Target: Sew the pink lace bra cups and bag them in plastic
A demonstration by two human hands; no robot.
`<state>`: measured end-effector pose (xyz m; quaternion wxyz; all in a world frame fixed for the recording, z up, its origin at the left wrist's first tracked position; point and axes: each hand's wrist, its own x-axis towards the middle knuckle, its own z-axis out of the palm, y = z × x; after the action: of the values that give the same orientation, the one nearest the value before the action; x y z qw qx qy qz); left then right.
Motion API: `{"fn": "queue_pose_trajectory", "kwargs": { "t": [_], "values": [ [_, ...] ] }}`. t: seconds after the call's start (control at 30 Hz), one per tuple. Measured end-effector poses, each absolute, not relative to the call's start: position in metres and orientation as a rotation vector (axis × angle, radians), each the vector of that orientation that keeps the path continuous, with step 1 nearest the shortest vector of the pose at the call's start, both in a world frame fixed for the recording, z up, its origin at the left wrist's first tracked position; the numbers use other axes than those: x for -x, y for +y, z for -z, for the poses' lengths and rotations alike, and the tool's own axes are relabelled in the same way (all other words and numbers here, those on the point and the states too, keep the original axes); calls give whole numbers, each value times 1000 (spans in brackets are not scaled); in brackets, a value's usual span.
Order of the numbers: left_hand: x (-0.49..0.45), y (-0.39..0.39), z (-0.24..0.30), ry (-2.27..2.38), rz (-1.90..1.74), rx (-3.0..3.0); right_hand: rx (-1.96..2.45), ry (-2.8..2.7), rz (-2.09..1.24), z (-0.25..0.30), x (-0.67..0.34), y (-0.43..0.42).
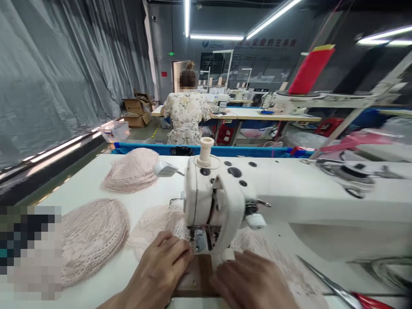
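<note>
A white sewing machine (199, 193) stands before me, its head over the work area. My left hand (164, 264) is at the left of the presser foot (200, 240), fingers bent and pressed together on a pale pink lace piece (154, 225). That lace spreads over the table behind the hand. To the right of the needle area, my right hand (254, 279) is blurred, its fingers pointing down and partly hidden. More pink lace (257, 242) lies behind and beside it. Scissors (334, 287) with red handles lie at the lower right.
Two stacks of pink lace pieces, one nearer (96, 240) and one farther (131, 169), lie on the white table (77, 184). A red thread cone (312, 71) stands on the right. Ahead, a person in a floral dress (186, 113) faces another table. Cardboard boxes (137, 111) stand by the curtain.
</note>
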<state>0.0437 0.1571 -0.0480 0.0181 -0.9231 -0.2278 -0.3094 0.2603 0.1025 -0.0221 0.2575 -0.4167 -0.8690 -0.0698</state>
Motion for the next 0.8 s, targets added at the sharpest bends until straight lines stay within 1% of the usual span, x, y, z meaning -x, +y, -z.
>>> {"fn": "queue_pose_trajectory", "kwargs": {
  "t": [0.1, 0.2, 0.3, 0.47, 0.63, 0.8],
  "values": [
    [-44, 156, 54, -685, 1017, 2831, 1396, -2373, 23, -2, -284, 105],
    [-44, 154, 55, -720, 1011, 2827, 1481, -2449, 51, 0, -288, 108],
    [-45, 151, 52, -768, 977, 2832, 1336, -2434, 136, 17, -275, 110],
    [-46, 148, 44, -867, 867, 2886, 1096, -2305, 150, 31, -256, 118],
    [-43, 148, 42, -895, 861, 2928, 1136, -2316, 153, 42, -255, 126],
    [-43, 150, 43, -869, 853, 2934, 1182, -2320, 44, 61, -260, 127]
  ]
}}
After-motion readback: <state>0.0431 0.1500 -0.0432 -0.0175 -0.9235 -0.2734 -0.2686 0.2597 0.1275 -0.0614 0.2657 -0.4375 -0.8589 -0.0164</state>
